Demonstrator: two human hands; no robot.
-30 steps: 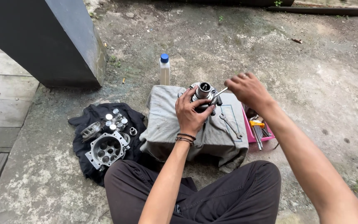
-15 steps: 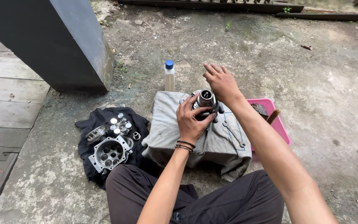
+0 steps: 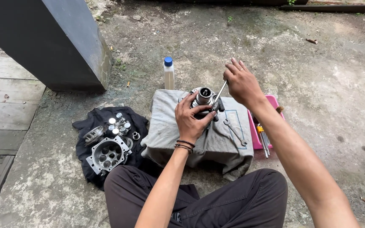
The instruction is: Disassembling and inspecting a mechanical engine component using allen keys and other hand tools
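Observation:
My left hand (image 3: 192, 117) grips a round metal engine part (image 3: 203, 98) that stands on a grey cloth-covered block (image 3: 170, 126). My right hand (image 3: 241, 82) holds the upper end of a slim metal wrench (image 3: 219, 93) whose lower end meets the part's right side. A second spanner (image 3: 235, 131) lies loose on the cloth to the right of the part.
A black cloth (image 3: 98, 120) at the left carries a metal housing (image 3: 107, 154) and several small shiny parts. A white bottle with a blue cap (image 3: 169, 74) stands behind the block. A pink tray (image 3: 256, 135) with tools sits at the right. A dark pillar (image 3: 55, 42) rises at the far left.
My right hand has come back from the pink tray to the engine part and now holds the slim wrench against it. My left hand has kept its grip.

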